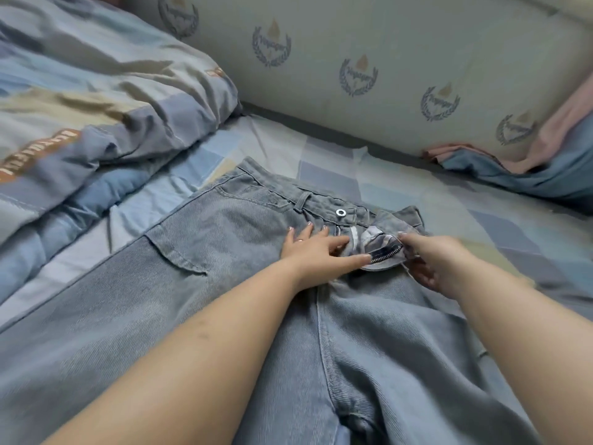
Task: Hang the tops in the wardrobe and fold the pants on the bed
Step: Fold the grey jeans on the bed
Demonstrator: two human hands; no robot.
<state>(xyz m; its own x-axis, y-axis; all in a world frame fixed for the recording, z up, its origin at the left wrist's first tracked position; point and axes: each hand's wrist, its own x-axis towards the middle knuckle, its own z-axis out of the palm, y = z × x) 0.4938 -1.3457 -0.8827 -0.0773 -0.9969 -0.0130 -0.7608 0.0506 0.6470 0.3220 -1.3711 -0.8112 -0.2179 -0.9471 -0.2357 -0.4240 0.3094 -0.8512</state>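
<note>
Light blue jeans [199, 284] lie flat on the bed, front side up, waistband pointing toward the far cushion. Their fly is undone, with the metal button [340, 212] and zipper [386, 253] showing. My left hand [316, 252] rests spread on the denim just left of the fly, fingers straight, thumb reaching toward the zipper. My right hand [430, 255] pinches the folded-over right flap of the fly beside the zipper, its fingers curled round the fabric.
A rumpled blue and beige duvet [96, 101] fills the far left. A long pale cushion with crest prints [385, 59] runs along the back. Pink and blue clothes [545, 159] are piled at the far right. The checked bedsheet [401, 187] shows between them.
</note>
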